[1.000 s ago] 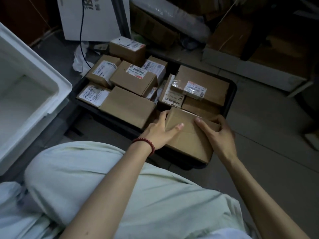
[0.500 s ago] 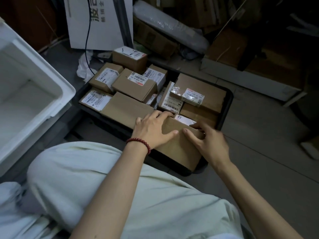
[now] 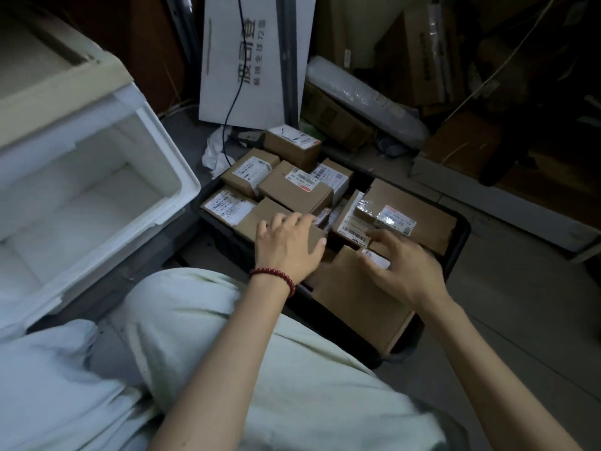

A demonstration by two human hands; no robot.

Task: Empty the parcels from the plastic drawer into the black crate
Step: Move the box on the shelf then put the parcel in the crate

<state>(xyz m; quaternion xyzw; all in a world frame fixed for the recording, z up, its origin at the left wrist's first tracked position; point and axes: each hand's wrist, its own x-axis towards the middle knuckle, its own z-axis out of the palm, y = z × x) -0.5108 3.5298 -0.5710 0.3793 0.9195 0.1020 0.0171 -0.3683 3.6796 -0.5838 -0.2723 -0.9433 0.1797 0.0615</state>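
Head view: parcels (image 3: 294, 187) fill the black crate (image 3: 458, 249), right of the white plastic drawer (image 3: 169, 148). Left hand (image 3: 286, 245) rests on a plain parcel (image 3: 253, 219), grip open; right hand (image 3: 403, 268) touches the near parcel (image 3: 357, 304), fingers spread.

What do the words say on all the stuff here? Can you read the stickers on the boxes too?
"波司登": big letters, turned sideways, on the white board.
"畅销全球72国": smaller line beside it on the same board.
Labels on the parcels: barcodes and tiny print, too small and blurred to read.
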